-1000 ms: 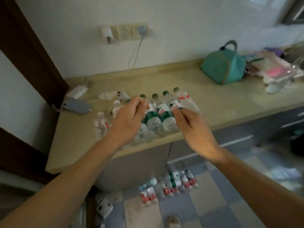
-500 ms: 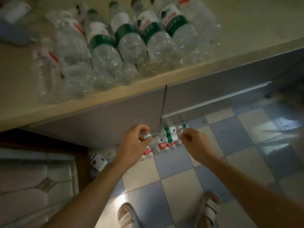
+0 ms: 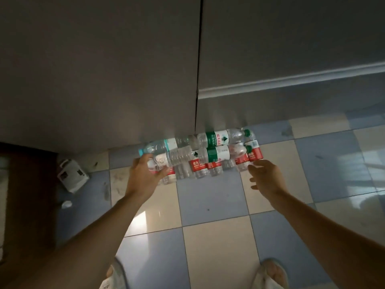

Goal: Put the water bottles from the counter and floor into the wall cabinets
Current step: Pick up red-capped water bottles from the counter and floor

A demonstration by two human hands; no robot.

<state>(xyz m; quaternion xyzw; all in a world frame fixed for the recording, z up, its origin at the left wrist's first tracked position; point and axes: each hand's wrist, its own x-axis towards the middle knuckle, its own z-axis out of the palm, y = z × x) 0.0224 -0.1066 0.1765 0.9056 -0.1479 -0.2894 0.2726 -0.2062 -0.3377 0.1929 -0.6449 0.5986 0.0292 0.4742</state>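
Floor bottles within reach, left hand first on the pile.

The water bottles (image 3: pixel 200 155) lie on their sides on the floor (image 3: pixel 208 205), in a tight cluster against the foot of the grey cabinet doors (image 3: pixel 125 80); clear, thin-walled plastic, probably light and slick, likely to roll or dent, so best taken round the labelled middle or the neck. The left hand (image 3: pixel 143 174) has its grip curled round the bottle at the cluster's left end; the right hand (image 3: pixel 265 178) hangs just beside the right end, grip released, fingers spread. Half a second ago the desk edge with its own bottles showed above; now only doors and floor show, and both hands are nearer the cluster.
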